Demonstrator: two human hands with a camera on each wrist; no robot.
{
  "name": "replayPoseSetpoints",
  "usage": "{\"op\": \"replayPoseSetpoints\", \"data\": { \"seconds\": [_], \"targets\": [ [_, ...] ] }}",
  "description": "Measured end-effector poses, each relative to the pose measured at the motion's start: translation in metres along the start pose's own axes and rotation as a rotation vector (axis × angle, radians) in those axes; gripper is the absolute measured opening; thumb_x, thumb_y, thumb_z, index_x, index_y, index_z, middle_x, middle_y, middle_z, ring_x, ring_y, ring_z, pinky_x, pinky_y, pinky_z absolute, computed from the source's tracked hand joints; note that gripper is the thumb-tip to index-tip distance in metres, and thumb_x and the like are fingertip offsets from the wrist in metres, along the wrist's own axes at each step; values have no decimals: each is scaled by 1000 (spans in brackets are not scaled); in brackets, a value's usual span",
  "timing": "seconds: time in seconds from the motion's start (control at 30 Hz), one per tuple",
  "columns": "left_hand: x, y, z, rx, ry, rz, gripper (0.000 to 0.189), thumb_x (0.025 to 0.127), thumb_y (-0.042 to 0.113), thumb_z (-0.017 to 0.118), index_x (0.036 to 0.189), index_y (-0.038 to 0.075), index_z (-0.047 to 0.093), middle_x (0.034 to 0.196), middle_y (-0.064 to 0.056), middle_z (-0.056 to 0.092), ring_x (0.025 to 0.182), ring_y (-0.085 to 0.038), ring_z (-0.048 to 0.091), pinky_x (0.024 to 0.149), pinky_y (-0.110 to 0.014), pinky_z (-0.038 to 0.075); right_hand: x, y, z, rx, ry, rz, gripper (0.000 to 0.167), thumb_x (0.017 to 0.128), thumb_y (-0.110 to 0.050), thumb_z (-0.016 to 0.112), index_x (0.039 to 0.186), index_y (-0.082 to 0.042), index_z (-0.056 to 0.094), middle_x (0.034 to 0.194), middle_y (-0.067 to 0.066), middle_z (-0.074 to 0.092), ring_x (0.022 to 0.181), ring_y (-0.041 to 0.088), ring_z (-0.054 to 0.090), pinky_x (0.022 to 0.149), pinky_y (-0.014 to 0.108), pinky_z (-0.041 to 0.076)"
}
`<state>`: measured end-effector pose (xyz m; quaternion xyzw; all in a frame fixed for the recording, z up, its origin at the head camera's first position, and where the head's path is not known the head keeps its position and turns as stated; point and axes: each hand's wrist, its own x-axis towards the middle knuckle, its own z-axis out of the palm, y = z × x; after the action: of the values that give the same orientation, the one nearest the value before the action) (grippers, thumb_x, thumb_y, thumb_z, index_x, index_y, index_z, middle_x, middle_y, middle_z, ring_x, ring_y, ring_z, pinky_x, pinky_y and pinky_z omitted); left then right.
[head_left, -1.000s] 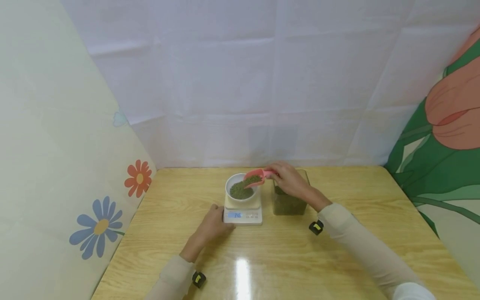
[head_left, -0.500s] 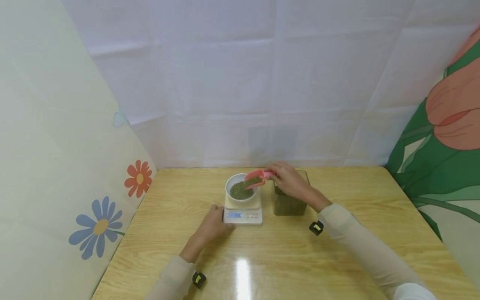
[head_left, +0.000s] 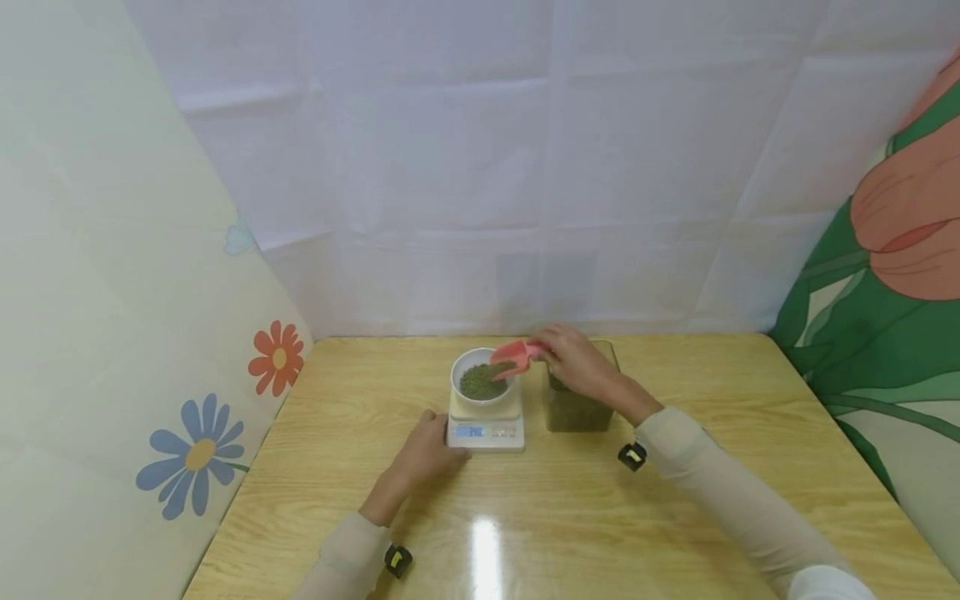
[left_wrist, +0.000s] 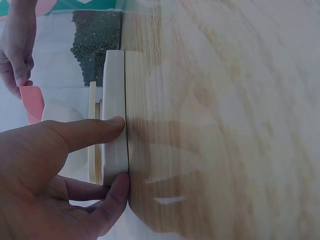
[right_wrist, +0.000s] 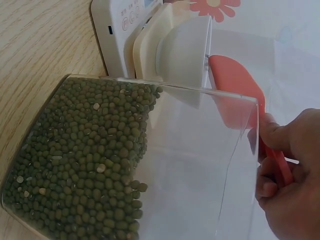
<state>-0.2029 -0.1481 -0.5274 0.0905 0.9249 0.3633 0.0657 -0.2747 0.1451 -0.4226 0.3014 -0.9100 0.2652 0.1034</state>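
Observation:
My right hand (head_left: 576, 360) pinches the handle of a pink scoop (head_left: 510, 354), tilted over the right rim of a white bowl (head_left: 457, 367). Green mung beans (head_left: 480, 382) are heaped in the bowl, and some lie near the scoop's lip. The bowl rests on the platform of a white digital kitchen scale (head_left: 504, 442) with a lit display. My left hand (head_left: 427, 450) grips the scale's near left corner; in the left wrist view, thumb and fingers hold its body (left_wrist: 115, 155). In the right wrist view, a clear container (right_wrist: 200, 150) partly covers the scoop and bowl.
The clear square container of mung beans (right_wrist: 85, 155) stands right of the scale, under my right forearm. Both sit near the back of a wooden table (head_left: 555, 517). A white cloth (head_left: 435, 167) hangs behind, with flower-printed panels at both sides.
Beans have slid from the scoop into the bowl, leaving fewer in the scoop. The scoop has tilted slightly more, and the display digits have changed. My left hand stays on the scale.

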Motion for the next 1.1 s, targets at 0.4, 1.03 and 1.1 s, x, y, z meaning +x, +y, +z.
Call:
{"op": "replayPoseSetpoints", "data": {
  "seconds": [0.4, 1.03, 1.1],
  "targets": [
    [0, 1, 0, 3, 3, 10, 58, 80, 14, 90, 131, -2, 68, 105, -10, 58, 94, -22, 51, 83, -38, 56, 0, -3, -4, -34, 0, -2, 25, 100, -7, 70, 124, 1, 74, 129, 21, 73, 124, 40, 65, 109, 55, 54],
    [-2, 4, -1, -14, -2, -10, 61, 81, 14, 90, 134, -4, 66, 110, -14, 57, 93, -22, 53, 84, -40, 58, -4, -3, -7, -51, 17, -13, 26, 99, -8, 72, 123, 1, 74, 125, 19, 74, 119, 38, 67, 105, 54, 56],
    [-3, 4, -1, -12, -1, -8, 61, 81, 14, 90, 134, -4, 66, 110, -14, 57, 93, -22, 53, 84, -40, 58, -5, -4, -8, -48, 17, -8, 26, 99, -8, 72, 124, 1, 74, 126, 19, 74, 119, 38, 67, 105, 54, 56]
  ]
}}
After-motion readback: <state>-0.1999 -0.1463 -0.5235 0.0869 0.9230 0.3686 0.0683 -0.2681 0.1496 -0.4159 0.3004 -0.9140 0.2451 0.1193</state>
